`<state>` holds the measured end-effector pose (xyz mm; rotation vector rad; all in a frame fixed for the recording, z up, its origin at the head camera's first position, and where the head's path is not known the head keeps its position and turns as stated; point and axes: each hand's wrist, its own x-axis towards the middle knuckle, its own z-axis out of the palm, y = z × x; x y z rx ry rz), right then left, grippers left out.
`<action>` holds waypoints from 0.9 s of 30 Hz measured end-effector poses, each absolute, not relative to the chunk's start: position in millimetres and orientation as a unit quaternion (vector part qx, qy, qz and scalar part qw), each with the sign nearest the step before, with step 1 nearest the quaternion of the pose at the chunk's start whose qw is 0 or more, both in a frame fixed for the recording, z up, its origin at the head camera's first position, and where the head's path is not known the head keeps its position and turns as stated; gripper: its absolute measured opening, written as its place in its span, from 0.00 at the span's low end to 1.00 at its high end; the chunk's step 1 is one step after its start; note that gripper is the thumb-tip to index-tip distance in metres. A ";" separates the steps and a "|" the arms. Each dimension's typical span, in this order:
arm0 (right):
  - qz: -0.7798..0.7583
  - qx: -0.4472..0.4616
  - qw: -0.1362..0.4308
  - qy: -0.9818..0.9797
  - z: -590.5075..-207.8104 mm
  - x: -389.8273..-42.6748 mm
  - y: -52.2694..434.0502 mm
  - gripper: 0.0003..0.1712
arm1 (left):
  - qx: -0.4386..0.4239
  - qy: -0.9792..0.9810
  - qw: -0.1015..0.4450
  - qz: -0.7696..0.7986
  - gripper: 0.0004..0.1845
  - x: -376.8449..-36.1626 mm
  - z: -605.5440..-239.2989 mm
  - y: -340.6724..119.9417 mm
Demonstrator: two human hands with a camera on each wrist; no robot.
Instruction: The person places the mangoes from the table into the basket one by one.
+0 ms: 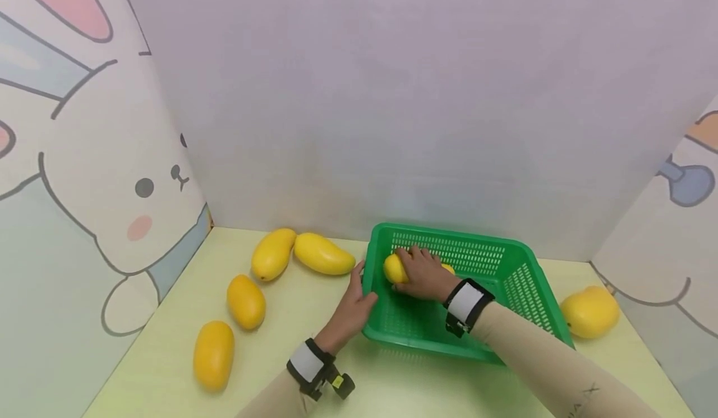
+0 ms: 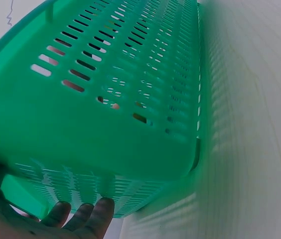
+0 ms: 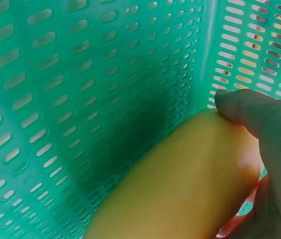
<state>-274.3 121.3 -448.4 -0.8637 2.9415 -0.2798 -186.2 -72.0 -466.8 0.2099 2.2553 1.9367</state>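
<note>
A green plastic basket (image 1: 432,341) with slotted walls stands on the table. My left hand (image 1: 352,311) grips its left end, thumb at the rim and fingers (image 2: 100,216) against the outside of the slotted wall. Inside the basket, my right hand (image 1: 423,273) holds a yellow mango (image 1: 395,270) near the left end, gripping it from above. The right wrist view shows the thumb on one end of this mango (image 3: 180,184), which lies close over the basket floor. In the head view, yellow also shows on the other side of the right hand.
Left of the basket lie several mangoes, among them one (image 1: 324,254) close to the basket and another (image 1: 214,356) nearer the front. One more mango (image 1: 590,312) lies right of the basket. A pale wall (image 1: 392,125) rises behind, with rabbit-printed panels (image 1: 84,175) at the sides.
</note>
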 end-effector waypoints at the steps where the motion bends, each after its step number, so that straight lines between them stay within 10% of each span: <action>1: -0.089 -0.279 0.033 0.956 -449.2 -275.2 121.4 0.43 | 0.070 0.754 0.081 0.648 0.38 -185.9 -466.2 -72.0; 27: -0.091 -0.278 0.041 0.955 -454.4 -279.9 117.9 0.43 | 0.074 0.748 0.082 0.654 0.38 -184.7 -466.6 -72.9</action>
